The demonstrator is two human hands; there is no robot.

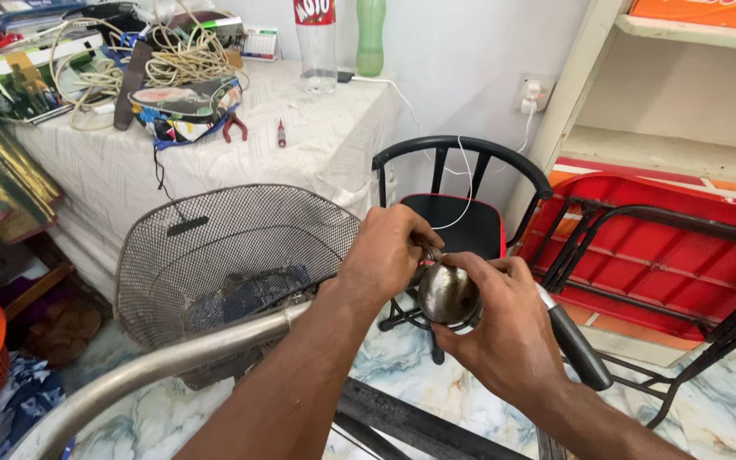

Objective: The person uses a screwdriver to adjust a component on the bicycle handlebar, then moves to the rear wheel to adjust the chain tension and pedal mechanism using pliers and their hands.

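Head view: left hand (385, 255) pinched small fitting at top of domed metal bell (448, 295), centre frame; grip closed on it. Right hand (504, 336) cupped bell from below, fingers clamped round dome, over black handlebar grip (577, 345). Wire basket (232, 255) left of centre, bare handlebar (172, 362) beneath left forearm. Risk judged: polished dome slipping from fingers, small fitting dropping to marble floor (385, 358), rolling under black chair (462, 196).
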